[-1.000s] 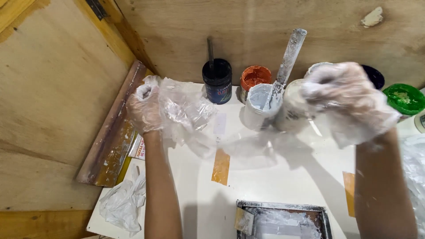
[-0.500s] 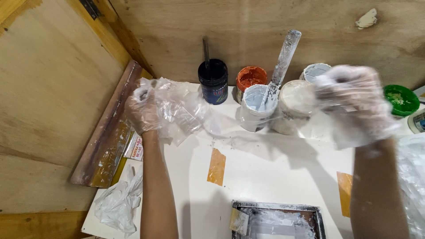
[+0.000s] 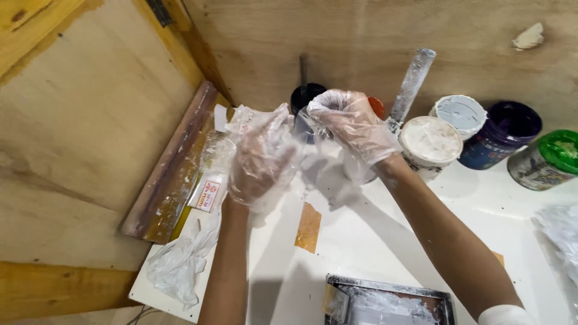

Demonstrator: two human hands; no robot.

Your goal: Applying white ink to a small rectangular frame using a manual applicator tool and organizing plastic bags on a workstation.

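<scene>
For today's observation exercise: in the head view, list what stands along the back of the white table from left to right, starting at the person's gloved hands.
Left hand → right hand → white-smeared stirring stick → closed white-lidded tub → open tub of white paint → dark purple tub → green-lidded can.

paint jars (image 3: 448, 141) crowding wall, bare tabletop (image 3: 373, 241) before them

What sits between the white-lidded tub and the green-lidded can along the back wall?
In the head view, two containers stand between the white-lidded tub and the green-lidded can: a pale tub set further back and a dark blue pot beside it.
</scene>
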